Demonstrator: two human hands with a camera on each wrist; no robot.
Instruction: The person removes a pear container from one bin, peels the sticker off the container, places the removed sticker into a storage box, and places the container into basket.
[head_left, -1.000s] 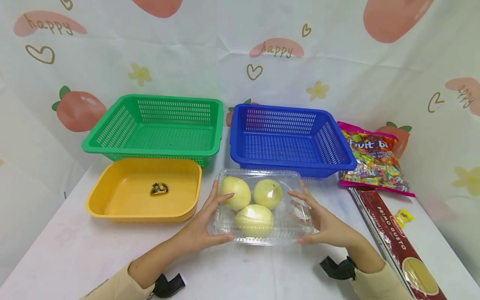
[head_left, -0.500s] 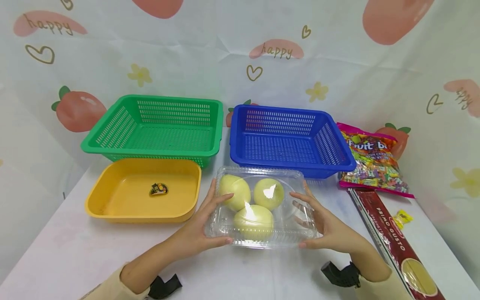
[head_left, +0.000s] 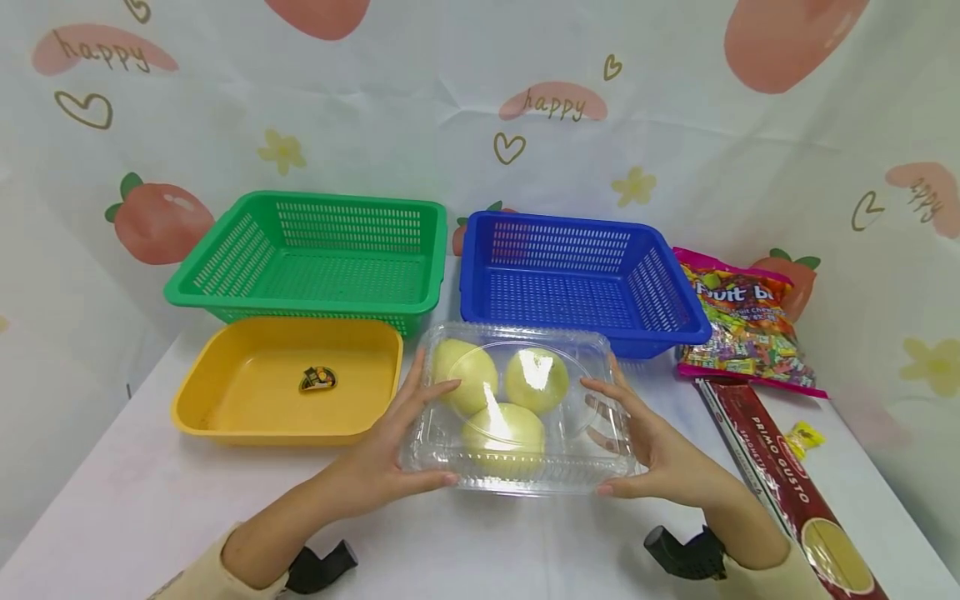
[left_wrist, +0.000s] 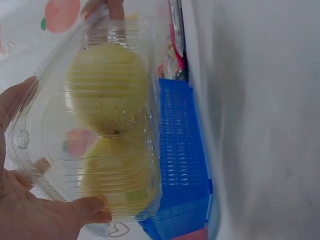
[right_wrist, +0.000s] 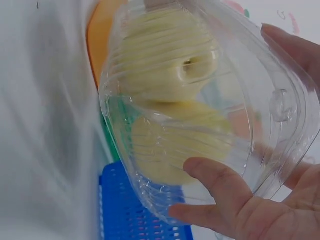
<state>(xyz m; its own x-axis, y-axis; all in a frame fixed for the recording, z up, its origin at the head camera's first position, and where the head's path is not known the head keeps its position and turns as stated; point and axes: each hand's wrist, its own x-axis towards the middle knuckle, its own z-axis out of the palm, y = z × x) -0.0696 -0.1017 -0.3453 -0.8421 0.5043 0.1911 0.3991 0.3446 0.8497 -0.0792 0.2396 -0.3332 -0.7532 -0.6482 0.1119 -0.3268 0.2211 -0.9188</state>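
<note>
Both hands hold a clear plastic clamshell box by its two ends, up off the table. My left hand grips the left end, thumb at the near edge and fingers along the side. The right hand grips the right end the same way. Three round, pale yellow-green fruits lie inside, toward the box's left and middle; their exact kind is hard to tell. Ribbed side walls of the box cover the fruits in the left wrist view. In the right wrist view, one fruit shows a dark-centred dimple.
Behind the box stands a blue basket, with a green basket to its left. A yellow tray holds a small dark badge-like piece. At right lie a candy bag, a spaghetti pack and a yellow wrapped candy.
The box has risen a little toward the head camera and drifted slightly left, with both hands still gripping it. The baskets, tray and packs have stayed where they were.
</note>
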